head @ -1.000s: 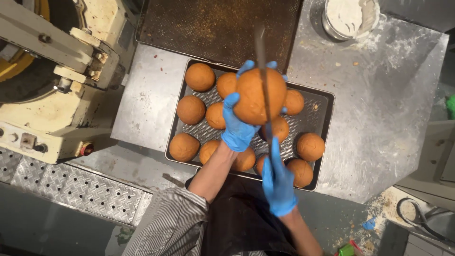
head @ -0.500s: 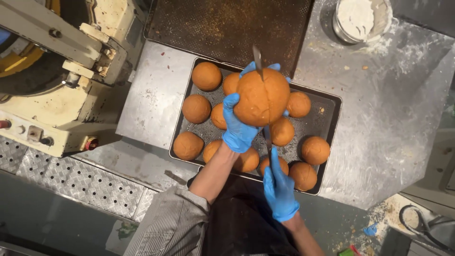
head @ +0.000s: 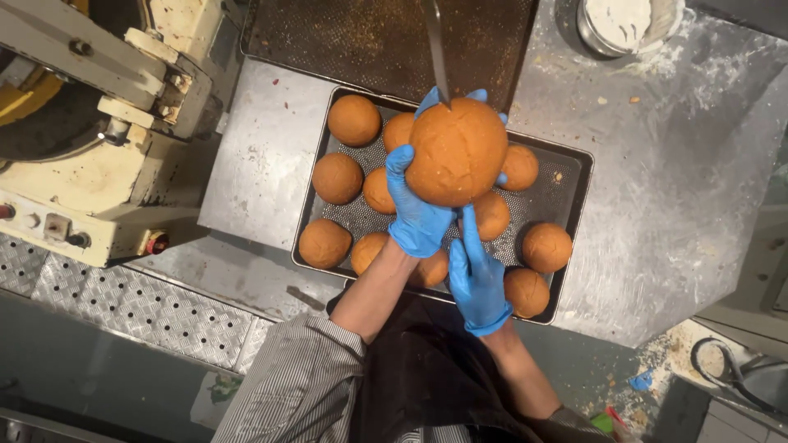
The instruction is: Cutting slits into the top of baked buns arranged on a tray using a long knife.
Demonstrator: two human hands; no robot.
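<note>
My left hand, in a blue glove, grips a large round brown bun and holds it above a dark perforated baking tray. My right hand, also in a blue glove, sits just below the bun with its forefinger stretched forward, shut on a knife. The handle is hidden. The knife's long thin blade sticks out beyond the far side of the bun. Several smaller brown buns lie on the tray beneath.
The tray rests on a floury steel table. A second, crumb-covered tray lies behind it. A metal bowl of flour stands at the back right. A cream-coloured machine stands to the left.
My right hand has moved forward toward the bun, and the blade now reaches further out past the bun's far side. My left hand keeps its hold on the bun.
</note>
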